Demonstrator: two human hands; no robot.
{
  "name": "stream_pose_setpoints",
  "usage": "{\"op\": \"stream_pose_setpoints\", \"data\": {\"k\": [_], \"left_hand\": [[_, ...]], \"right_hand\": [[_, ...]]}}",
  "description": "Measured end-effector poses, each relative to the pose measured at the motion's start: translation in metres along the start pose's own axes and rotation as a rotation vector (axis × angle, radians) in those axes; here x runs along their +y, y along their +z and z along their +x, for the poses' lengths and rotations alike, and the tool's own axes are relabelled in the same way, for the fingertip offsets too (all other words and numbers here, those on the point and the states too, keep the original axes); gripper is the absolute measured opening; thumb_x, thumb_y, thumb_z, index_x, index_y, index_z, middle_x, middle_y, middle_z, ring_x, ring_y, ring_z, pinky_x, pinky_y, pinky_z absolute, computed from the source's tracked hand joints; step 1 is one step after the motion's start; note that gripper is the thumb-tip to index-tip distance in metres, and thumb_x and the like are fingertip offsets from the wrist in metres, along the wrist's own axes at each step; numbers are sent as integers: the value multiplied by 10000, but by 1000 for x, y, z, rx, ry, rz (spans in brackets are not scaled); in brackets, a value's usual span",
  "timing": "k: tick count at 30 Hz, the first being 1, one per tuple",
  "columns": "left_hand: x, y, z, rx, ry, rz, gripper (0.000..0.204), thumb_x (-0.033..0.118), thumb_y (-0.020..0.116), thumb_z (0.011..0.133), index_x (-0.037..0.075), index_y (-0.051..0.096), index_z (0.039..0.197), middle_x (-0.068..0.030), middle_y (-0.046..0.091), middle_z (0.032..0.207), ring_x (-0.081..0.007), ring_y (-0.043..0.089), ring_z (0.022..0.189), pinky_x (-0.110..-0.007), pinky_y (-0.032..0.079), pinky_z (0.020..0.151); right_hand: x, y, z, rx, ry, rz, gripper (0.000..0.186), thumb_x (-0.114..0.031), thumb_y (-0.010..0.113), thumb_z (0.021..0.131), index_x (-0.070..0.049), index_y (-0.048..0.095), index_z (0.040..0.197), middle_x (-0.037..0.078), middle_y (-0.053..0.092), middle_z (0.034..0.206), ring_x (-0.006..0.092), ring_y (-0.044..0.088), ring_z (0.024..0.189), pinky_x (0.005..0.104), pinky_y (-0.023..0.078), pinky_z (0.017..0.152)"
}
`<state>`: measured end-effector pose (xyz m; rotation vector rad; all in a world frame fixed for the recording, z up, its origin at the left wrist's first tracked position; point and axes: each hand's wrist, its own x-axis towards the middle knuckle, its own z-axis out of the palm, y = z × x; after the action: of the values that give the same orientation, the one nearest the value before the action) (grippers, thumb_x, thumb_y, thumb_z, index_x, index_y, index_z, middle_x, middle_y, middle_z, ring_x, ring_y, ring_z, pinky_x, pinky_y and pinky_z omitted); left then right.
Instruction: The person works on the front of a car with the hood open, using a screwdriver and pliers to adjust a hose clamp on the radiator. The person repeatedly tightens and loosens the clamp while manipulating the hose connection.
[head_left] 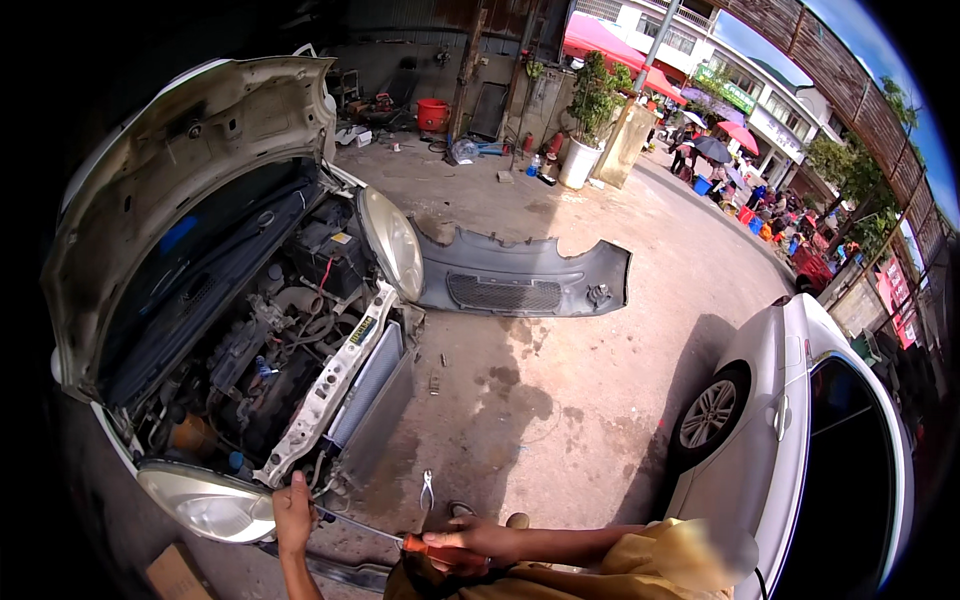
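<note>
Right hand [480,538] clamped around screwdriver [414,543]; left hand [294,516] beside headlight [212,507], grip unclear. Slipping shaft might jab it.

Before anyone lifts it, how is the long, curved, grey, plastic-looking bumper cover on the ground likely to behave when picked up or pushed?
The bumper cover would probably flex: its shell looks long and thin. It is likely light for its size, with a mesh section. Pushed, it might scrape rather than roll, lying broad on the ground.
</note>
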<state>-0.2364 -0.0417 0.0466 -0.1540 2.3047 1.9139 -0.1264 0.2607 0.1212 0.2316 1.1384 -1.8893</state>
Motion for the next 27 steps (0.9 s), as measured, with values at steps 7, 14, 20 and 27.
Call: {"op": "stream_pose_setpoints", "data": {"k": [7,14,20,27], "left_hand": [[-30,-7,0,-20,-81,44,621,473,514,1060,96,424,575,24,396,478,-84,361,402,-286,259,404],[-30,-11,2,-4,-172,90,618,458,513,1063,100,406,571,33,379,475,-81,341,391,-296,234,389],[-22,-9,7,-110,41,87,619,471,513,1061,89,433,579,41,395,492,-71,365,412,-279,242,407],[-17,-15,10,-130,141,-14,641,483,481,1068,59,485,586,20,420,501,-70,403,442,-273,277,433]], "right_hand": [[31,-7,19,190,-418,-763,295,-351,585,1039,-77,667,1111,112,666,800,239,614,616,349,463,555],[52,8,24,504,-676,-1457,354,-323,563,1003,-103,559,1279,166,607,931,373,665,841,471,545,698],[56,2,18,238,-779,-756,323,-330,563,1046,-61,664,1193,97,653,808,212,633,679,363,516,599],[48,9,7,6,-173,25,368,-357,548,1062,-40,657,1213,41,632,745,100,525,516,232,377,408]]}}
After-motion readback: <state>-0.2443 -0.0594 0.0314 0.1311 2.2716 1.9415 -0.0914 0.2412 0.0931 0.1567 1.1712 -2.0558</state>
